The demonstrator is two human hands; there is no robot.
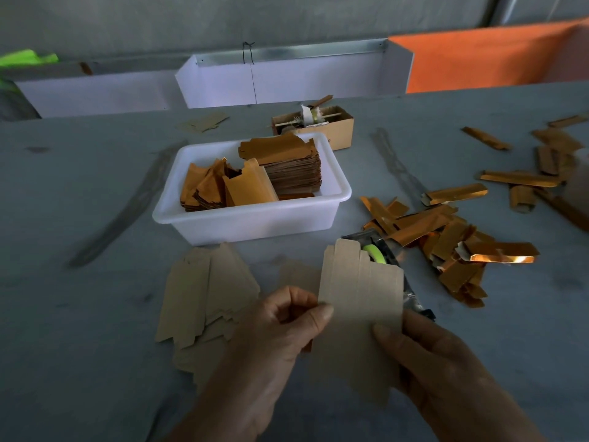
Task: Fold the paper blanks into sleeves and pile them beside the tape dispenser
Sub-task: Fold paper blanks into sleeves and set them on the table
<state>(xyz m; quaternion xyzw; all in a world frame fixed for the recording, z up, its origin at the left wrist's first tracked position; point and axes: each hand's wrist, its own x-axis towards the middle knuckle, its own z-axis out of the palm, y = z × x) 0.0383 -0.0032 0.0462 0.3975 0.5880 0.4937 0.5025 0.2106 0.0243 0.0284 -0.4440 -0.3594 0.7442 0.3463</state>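
Grey counter [79, 186] stretches away from me under dim light, and I hold one flat tan paper blank [358, 301] up off it between both hands. My left hand [274, 339] pinches the blank's left edge, thumb on the face toward me and the other fingers curled behind; my right hand [446, 374] clamps the lower right edge, thumb pressed on the front. I hold it by its two sides this way, I judge, so the scored panels can be bent toward each other along the creases.

The blank stands nearly upright, its long axis running from my hands away toward the far side of the counter, its notched end pointing up and away from me. Its crease lines run along that same axis.

Just behind the blank, partly hidden by it, sits the dark tape dispenser with its green roll [379, 253]. Beyond my right hand, to the right of the dispenser, lies the loose pile of shiny gold folded sleeves [446, 240], where this one should land. Beside my left hand lies a fanned stack of flat tan blanks [204, 291], within easy reach. Farther off, a white plastic tub [255, 218] holds more orange-brown blanks.
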